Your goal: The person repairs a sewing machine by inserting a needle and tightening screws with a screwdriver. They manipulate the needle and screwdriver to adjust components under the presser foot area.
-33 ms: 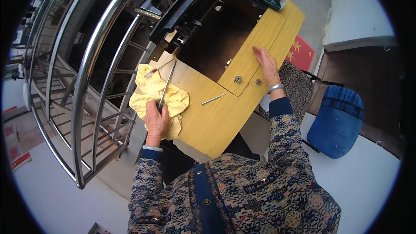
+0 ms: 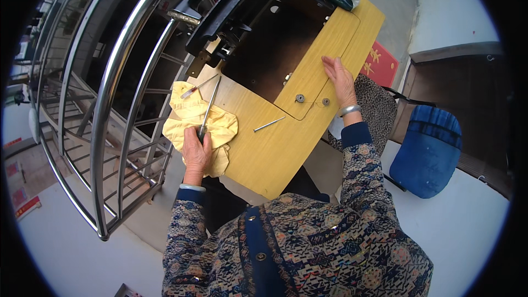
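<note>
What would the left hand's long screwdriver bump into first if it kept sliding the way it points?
Probably the black sewing machine head, tipped back just beyond the screwdriver tip; depth is hard to judge.

Hidden handle, dark well, small parts I can't name

My left grip (image 2: 196, 151) covers the handle of the long screwdriver (image 2: 209, 108), so only its shaft shows, and my fingers hide part of the yellow cloth (image 2: 190, 111) beneath. The tilted black machine (image 2: 231, 8) runs off the top edge, and the opening (image 2: 275, 44) in the surface (image 2: 275, 154) is too dark to see into. The two small round fittings (image 2: 300, 98) near my right grip (image 2: 340, 80) are too tiny to identify.
</note>
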`<control>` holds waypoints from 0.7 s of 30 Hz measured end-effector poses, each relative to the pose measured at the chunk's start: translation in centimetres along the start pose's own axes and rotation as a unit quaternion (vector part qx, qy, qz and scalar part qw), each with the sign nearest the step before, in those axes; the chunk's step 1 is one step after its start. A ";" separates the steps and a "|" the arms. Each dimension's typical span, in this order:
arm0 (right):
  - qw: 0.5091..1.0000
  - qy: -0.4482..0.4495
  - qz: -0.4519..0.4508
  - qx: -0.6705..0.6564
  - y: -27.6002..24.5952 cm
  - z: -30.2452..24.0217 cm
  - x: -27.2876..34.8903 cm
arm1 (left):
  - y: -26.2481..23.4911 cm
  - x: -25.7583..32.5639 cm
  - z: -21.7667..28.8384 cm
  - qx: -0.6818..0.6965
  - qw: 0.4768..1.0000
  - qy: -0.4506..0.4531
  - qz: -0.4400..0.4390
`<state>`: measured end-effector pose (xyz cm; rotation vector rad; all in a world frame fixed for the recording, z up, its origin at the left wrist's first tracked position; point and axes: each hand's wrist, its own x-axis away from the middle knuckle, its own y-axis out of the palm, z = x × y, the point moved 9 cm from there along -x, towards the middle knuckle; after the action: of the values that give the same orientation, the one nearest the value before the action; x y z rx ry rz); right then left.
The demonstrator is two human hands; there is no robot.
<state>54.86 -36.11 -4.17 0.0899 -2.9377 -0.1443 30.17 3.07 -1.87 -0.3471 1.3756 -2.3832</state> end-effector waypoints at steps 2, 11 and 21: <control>0.999 -0.007 0.039 -0.007 -2.7 -0.7 1.1 | 0.0 0.0 -0.2 -0.006 1.000 -0.012 -0.008; 0.943 0.194 0.225 0.147 -21.9 11.0 15.7 | 0.6 -0.4 -0.9 -0.025 0.998 -0.034 -0.045; 0.833 0.444 0.322 0.074 -31.1 31.2 31.2 | 0.7 -0.6 -1.3 -0.077 0.994 -0.055 -0.046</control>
<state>19.61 -66.36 -31.78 -0.6317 -1.8962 0.1860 30.33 4.00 -3.14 -0.5870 1.5268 -2.2972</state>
